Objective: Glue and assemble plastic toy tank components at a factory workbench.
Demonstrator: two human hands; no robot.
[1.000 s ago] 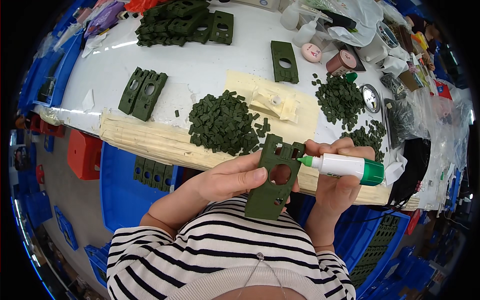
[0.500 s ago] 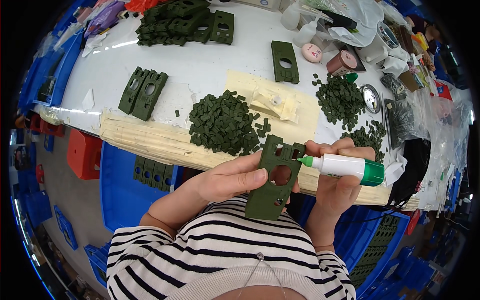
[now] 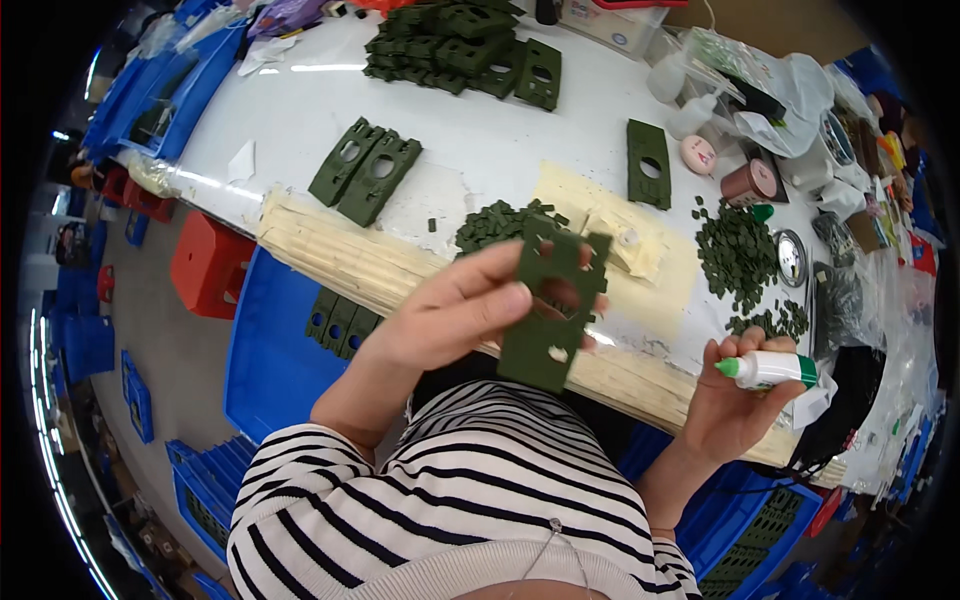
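Observation:
My left hand (image 3: 440, 312) grips a dark green plastic model tank hull part (image 3: 535, 350), tilted upright above the table's front edge. It has a large round hole, and my thumb presses its near face; the other fingers are mostly hidden behind it. Off to the right, my right hand (image 3: 728, 410) is closed around a white glue bottle (image 3: 768, 369) with a green tip and green base. The tip points left, well apart from the part. Behind the held part lies a heap of small green pieces (image 3: 497, 225), partly covered by it.
Two similar hull parts (image 3: 382, 168) lie at left, a stack of them (image 3: 440, 50) at the back, and one more (image 3: 648, 165) at right. Another heap of small pieces (image 3: 737, 258) sits by a pink jar (image 3: 750, 185). A blue bin (image 3: 265, 350) and red stool (image 3: 207, 262) stand below.
My right hand has drawn the glue bottle away from the hull part, to the right. My left hand still holds the part, now tilted differently. The whole view has shifted.

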